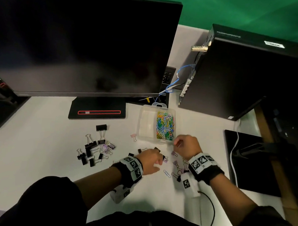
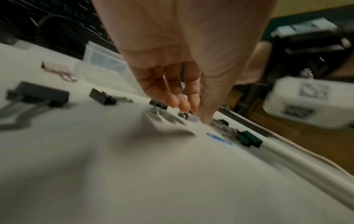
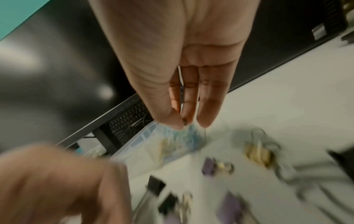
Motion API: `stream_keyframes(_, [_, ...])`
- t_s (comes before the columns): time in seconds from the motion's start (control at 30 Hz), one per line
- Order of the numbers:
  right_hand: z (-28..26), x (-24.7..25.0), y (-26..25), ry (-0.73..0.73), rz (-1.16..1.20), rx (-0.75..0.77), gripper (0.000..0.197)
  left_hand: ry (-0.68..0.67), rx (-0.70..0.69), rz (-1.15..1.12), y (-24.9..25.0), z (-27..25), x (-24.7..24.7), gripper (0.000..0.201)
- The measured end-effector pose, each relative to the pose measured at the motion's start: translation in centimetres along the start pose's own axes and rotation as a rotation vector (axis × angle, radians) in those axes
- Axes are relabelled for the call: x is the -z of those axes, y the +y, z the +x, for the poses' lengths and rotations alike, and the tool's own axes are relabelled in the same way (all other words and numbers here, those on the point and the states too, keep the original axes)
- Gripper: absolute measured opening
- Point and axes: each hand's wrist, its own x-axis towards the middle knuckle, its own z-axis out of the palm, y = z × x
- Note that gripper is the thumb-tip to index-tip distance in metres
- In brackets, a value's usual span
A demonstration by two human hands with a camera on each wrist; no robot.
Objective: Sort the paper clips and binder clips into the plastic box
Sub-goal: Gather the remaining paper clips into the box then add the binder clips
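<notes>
The clear plastic box stands mid-table; its right compartment is heaped with coloured paper clips, its left one is bare. My right hand hovers at the box's near right corner and pinches a thin paper clip between thumb and fingers. My left hand reaches down with straight fingers onto a small purple binder clip; whether it holds the clip is unclear. A blue paper clip lies between my wrists. Purple and black binder clips lie under my right wrist.
A pile of black binder clips lies left of my hands, with a pink one by the box. The monitor stand and a black computer case are behind. A white cable crosses a black pad at right.
</notes>
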Motion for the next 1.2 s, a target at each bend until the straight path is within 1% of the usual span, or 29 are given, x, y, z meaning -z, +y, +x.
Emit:
stream_keyframes(0.07, [1.4, 0.9, -0.3, 0.072, 0.034, 0.033, 0.010, -0.048, -0.019, 0.012, 0.6, 0.1, -0.9, 0.030])
stream_keyframes(0.13, [2.5, 1.2, -0.9, 0.117, 0.079, 0.050, 0.008, -0.064, -0.032, 0.015, 1.2, 0.3, -1.4, 0.034])
stream_keyframes(0.27, [3.4, 1.2, -1.4, 0.157, 0.084, 0.106, 0.027, -0.053, -0.042, -0.004, 1.7, 0.6, -2.0, 0.031])
stream_keyframes(0.3, [3.3, 1.2, -1.2, 0.161, 0.076, 0.117, 0.029, -0.048, -0.040, -0.007, 1.6, 0.6, -2.1, 0.029])
stream_keyframes(0.37, [2.8, 0.9, 0.0, 0.133, 0.032, 0.101, 0.029, -0.041, -0.038, -0.011, 1.5, 0.6, -2.3, 0.025])
stream_keyframes(0.47, [1.4, 0.4, 2.9, 0.024, -0.097, -0.002, 0.030, -0.044, -0.033, -0.027, 1.3, 0.7, -2.6, 0.021])
stream_keyframes(0.6, [-1.2, -0.5, 6.1, -0.104, -0.125, -0.134, 0.038, -0.046, -0.011, -0.053, 1.5, 0.9, -2.6, 0.018])
stream_keyframes(0.67, [-2.3, -1.1, 6.8, -0.118, -0.087, -0.129, 0.044, -0.052, -0.016, -0.048, 1.7, 1.0, -2.5, 0.016])
stream_keyframes(0.73, [-3.1, -1.8, 6.9, -0.093, -0.040, -0.091, 0.042, -0.059, -0.020, -0.048, 1.8, 0.9, -2.1, 0.015])
stream_keyframes(0.83, [-3.9, -2.6, 6.8, -0.064, 0.012, -0.040, 0.037, -0.001, -0.008, -0.064, 1.9, 1.3, -0.7, 0.014])
stream_keyframes(0.93, [-4.4, -3.1, 6.5, -0.081, 0.093, 0.002, 0.038, 0.133, -0.009, -0.118, 2.3, 2.2, 1.7, 0.009])
stream_keyframes(1.0, [-4.6, -3.0, 6.4, -0.095, 0.159, 0.014, 0.038, 0.226, -0.016, -0.141, 2.7, 2.9, 3.4, 0.010])
stream_keyframes(1.07, [-4.7, -2.9, 6.3, -0.066, 0.180, 0.016, 0.041, 0.292, -0.002, -0.173, 3.0, 3.6, 4.8, 0.014])
stream_keyframes(1.13, [-4.7, -2.8, 6.3, -0.037, 0.159, 0.010, 0.045, 0.321, 0.016, -0.197, 3.1, 4.3, 5.8, 0.018])
stream_keyframes(1.2, [-4.8, -2.5, 6.3, -0.035, 0.137, -0.007, 0.050, 0.299, 0.039, -0.179, 2.7, 4.7, 6.0, 0.024])
